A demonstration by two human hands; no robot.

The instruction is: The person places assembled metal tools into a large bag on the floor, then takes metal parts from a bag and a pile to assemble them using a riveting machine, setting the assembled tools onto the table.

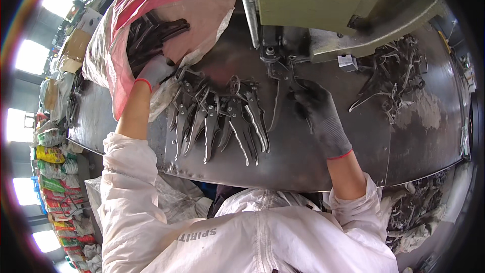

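My left hand [156, 71], in a grey glove, is at the mouth of a white and pink woven sack [207, 20]. Its fingers curl in beside dark metal parts [151, 38] in the sack; what they hold is hidden. With dark-stained glove fingers closed, my right hand [321, 111] grips a pair of locking pliers [278, 96] by one handle. The head of these pliers sits at the machine's tooling [275, 53], partly hidden. Between my hands, several locking pliers [209, 126] lie in a row, their handles toward me.
A large green machine [313, 0] stands over the far side of the steel table [293, 167]. To the right lies a heap of metal plier parts [394, 76], near a small metal block [347, 62]. Stacked colourful sacks [55, 187] line the left side. More metal parts [419, 207] are below the table's right edge.
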